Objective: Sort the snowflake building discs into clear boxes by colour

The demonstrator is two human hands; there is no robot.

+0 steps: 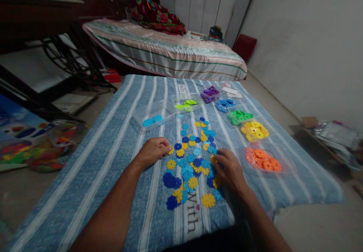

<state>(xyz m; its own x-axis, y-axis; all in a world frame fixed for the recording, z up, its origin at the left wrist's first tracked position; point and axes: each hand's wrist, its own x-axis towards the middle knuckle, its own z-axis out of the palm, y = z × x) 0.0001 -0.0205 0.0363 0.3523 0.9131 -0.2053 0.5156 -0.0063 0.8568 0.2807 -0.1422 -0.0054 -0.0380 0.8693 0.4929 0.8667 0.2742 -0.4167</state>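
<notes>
Yellow, light blue and dark blue notched plastic discs [196, 152] lie in a loose spread on the striped cloth between my hands. At the left edge of the spread, my left hand [154, 153] pinches a yellow notched disc [171, 150] between thumb and fingertips. On the right side, the curled fingers of my right hand [229, 170] are closed on another yellow disc [213, 158], partly covered by them. Several discs beside and beneath the right hand are partly hidden. A larger yellow disc [208, 200] lies nearer to me.
Clear trays hold light blue discs [153, 121], lime discs [186, 105], purple pieces [210, 94], blue pieces [225, 104], green pieces [240, 117], yellow pieces [254, 130] and orange pieces [263, 160]. Beyond the cloth-covered surface [113, 138] stands a bed [170, 53]; a box [326, 146] sits right.
</notes>
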